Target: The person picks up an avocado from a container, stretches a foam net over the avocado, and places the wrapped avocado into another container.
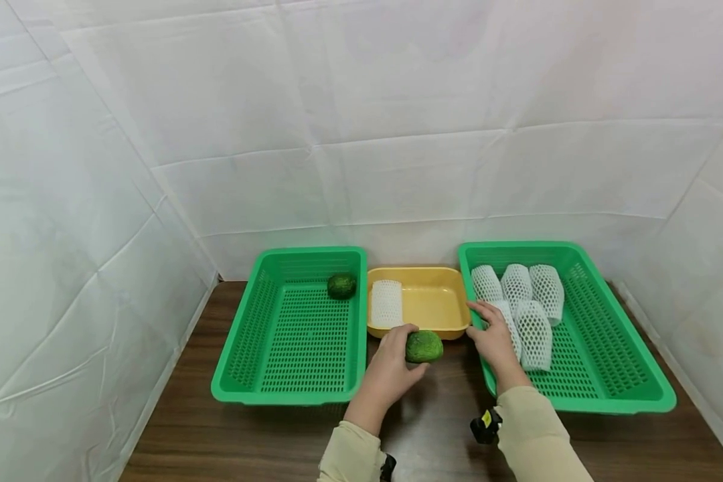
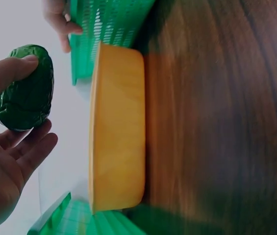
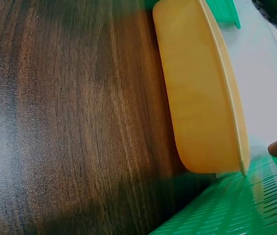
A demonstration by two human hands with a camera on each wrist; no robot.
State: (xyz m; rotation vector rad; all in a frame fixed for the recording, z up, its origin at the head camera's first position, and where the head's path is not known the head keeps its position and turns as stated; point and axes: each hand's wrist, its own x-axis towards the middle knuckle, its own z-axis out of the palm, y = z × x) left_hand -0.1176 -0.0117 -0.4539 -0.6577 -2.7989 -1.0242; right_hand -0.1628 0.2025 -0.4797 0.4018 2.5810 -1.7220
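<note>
My left hand (image 1: pixel 390 367) holds a dark green avocado (image 1: pixel 424 346) between thumb and fingers, raised just in front of the yellow tray (image 1: pixel 436 308). Its skin looks glossy in the left wrist view, where the thumb lies across the avocado (image 2: pixel 28 93). A flat white foam net sleeve (image 1: pixel 387 303) lies in the tray's left part. At the left rim of the right green basket (image 1: pixel 614 361), my right hand (image 1: pixel 495 338) rests with loosely bent fingers and no object visible in it. Beside it, that basket contains several avocado-sized pieces in white foam nets (image 1: pixel 533 335).
Another green basket (image 1: pixel 289 395) stands left of the tray, with one dark avocado (image 1: pixel 341 286) near its back right corner. All containers sit on a dark wooden table (image 1: pixel 265 442). White sheeting (image 1: pixel 397 167) hangs behind and on both sides.
</note>
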